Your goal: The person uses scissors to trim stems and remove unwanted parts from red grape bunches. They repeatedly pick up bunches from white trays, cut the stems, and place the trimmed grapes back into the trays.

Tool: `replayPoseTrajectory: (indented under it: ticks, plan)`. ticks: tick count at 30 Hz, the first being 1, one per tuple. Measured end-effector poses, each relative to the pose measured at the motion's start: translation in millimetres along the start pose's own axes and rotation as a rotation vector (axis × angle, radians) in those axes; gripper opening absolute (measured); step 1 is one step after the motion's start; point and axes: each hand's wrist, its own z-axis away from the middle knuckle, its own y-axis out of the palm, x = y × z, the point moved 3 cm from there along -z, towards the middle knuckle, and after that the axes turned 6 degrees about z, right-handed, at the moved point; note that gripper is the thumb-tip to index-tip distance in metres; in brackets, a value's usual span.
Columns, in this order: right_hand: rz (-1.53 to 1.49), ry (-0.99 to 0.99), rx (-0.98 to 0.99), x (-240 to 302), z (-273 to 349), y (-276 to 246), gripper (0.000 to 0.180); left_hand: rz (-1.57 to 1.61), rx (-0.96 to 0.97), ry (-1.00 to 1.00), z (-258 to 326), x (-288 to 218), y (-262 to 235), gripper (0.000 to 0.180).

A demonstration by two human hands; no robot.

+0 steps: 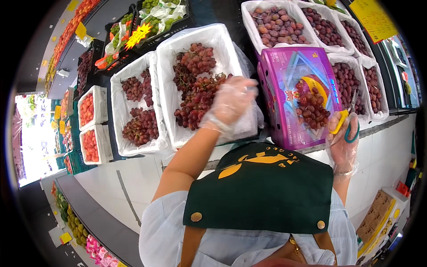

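Note:
My left hand [232, 101], in a clear plastic glove, is over the right side of a white foam box [229, 46] of red grapes [200, 95]. Its fingers are curled together and slightly blurred; whatever they may hold is hidden. My right hand [341, 149], gloved too, grips scissors [339, 122] with one yellow and one teal handle loop, blades pointing away from me. Just left of the scissors, a bunch of red grapes [312, 109] lies on top of a purple printed carton [284, 120].
Another white foam box [116, 95] with grape bunches stands to the left. Lined trays of plums [282, 26] fill the far right. Black crates [153, 33] of green grapes sit at the back, and boxes of orange-red fruit [90, 149] at far left.

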Motion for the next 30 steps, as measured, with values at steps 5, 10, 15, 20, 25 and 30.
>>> replayPoseTrajectory:
  ticks: [5,10,15,20,25,30]
  plan:
    - [0.059,0.006,-0.046,3,-2,3,0.049,-0.202,-0.128,-0.771,71,115,-72,0.022]
    - [0.058,0.018,-0.035,-4,-4,22,0.049,-0.147,0.097,-0.775,48,146,-71,0.03]
    - [0.102,0.001,-0.035,-6,-1,41,0.049,-0.229,0.484,-0.771,20,206,1,0.036]
    - [0.116,-0.06,-0.116,-12,15,34,0.049,-0.367,0.624,-0.768,6,195,12,0.032]
    - [0.111,-0.074,-0.116,-19,23,29,0.049,-0.222,0.677,-0.652,13,241,7,0.021]
    - [0.105,-0.075,-0.175,-22,30,35,0.048,-0.257,0.632,-0.811,-27,197,8,0.043]
